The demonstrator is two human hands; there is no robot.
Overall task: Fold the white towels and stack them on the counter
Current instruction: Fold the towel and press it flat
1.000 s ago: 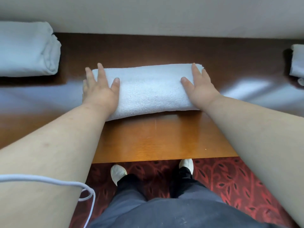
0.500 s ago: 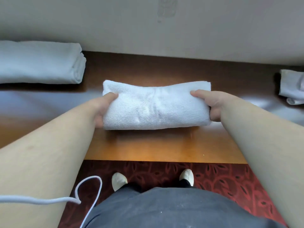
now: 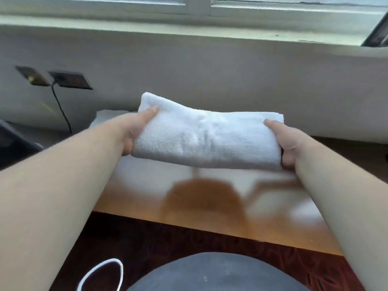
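White terry cloth fills the middle of the head view: a folded towel (image 3: 206, 139), several layers thick, is held up off the wooden desk (image 3: 201, 206), level and crosswise in front of the person. The left hand (image 3: 134, 131) grips its left end, thumb lying on top and the fingers tucked under out of sight; the right hand (image 3: 286, 141) grips the right end the same way, thumb on top and fingers curled beneath. Both grips are clenched on the towel. Behind the left hand, part of another white towel (image 3: 107, 118) lies on the desk near the wall (image 3: 210, 76). On that wall, at the left, sit two dark outlet plates (image 3: 70, 80), with a black cord (image 3: 60, 108) hanging from them. A window frame (image 3: 197, 5) runs along the top. Below the desk edge are dark red patterned carpet (image 3: 147, 244), the person's grey clothing (image 3: 220, 274), and a loop of white cable (image 3: 100, 274).
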